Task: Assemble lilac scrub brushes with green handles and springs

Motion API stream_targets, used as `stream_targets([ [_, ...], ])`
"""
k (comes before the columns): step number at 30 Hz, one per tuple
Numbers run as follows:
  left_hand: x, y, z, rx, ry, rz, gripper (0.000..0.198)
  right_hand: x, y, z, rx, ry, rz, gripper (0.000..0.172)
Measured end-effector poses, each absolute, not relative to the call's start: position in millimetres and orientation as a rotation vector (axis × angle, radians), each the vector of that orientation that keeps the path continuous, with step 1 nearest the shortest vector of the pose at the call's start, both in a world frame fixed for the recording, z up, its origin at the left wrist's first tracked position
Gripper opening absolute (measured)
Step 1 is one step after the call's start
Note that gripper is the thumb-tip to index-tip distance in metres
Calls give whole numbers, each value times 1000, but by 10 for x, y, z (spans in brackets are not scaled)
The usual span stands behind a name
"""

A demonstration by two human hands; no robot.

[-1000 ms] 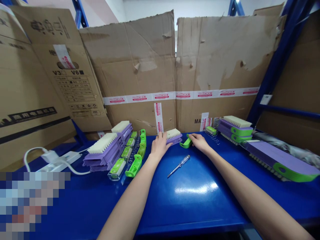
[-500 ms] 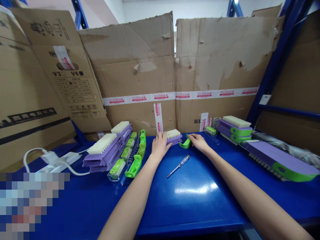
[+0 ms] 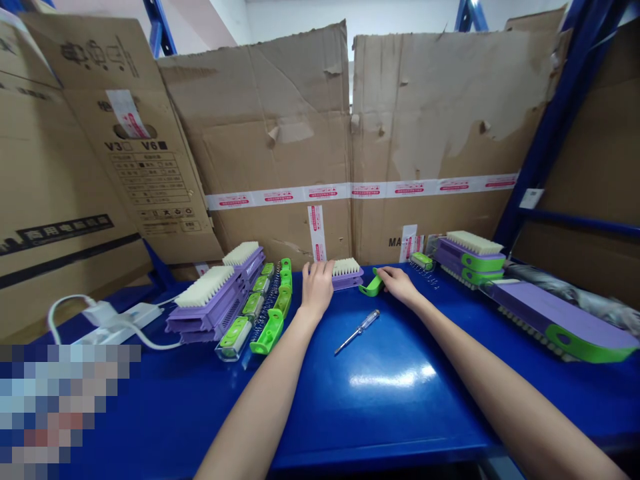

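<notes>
A purple brush with cream bristles facing up lies at the back middle of the table. Its left end is hidden behind my left hand, whose fingers are closed around that end. Just right of the brush, my right hand pinches a green plastic handle piece by its right part, slightly apart from the brush. A clear-handled screwdriver lies on the table in front of both hands, its tip pointing toward the lower left.
Purple brush bodies are stacked at left, beside a row of green-topped clear boxes, springs and green handle pieces. A power strip with a plug lies further left. Brushes with green ends stand at right. Cardboard walls the back.
My left hand has shifted slightly left along the brush, and its thumb has drawn back from the brush's front side. My right hand and the green handle piece stay almost still.
</notes>
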State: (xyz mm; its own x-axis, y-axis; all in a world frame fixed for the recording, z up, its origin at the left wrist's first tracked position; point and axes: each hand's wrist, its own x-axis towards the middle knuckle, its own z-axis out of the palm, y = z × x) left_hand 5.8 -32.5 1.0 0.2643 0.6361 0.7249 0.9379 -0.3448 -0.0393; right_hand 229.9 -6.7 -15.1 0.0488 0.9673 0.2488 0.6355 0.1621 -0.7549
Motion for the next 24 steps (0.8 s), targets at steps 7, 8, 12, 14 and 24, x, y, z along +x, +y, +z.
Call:
stream_targets([
  [7, 66, -313, 86, -2181, -1293, -916, 33, 2298, -64, -150, -1559, -1665, 543, 34],
  [8, 68, -313, 102, -2175, -1302, -925, 33, 2299, -61, -153, -1557, -1665, 539, 34],
  [12, 59, -320, 161, -2136, -1405, -953, 30, 2308, -47, -171, -1546, -1673, 523, 33],
  [14, 50, -328, 180, -2132, -1470, -947, 26, 2311, -42, -177, -1544, -1677, 518, 33],
  [24, 55, -347, 123, -2096, -1554, -845, 35, 2298, -81, -140, -1544, -1679, 530, 34],
])
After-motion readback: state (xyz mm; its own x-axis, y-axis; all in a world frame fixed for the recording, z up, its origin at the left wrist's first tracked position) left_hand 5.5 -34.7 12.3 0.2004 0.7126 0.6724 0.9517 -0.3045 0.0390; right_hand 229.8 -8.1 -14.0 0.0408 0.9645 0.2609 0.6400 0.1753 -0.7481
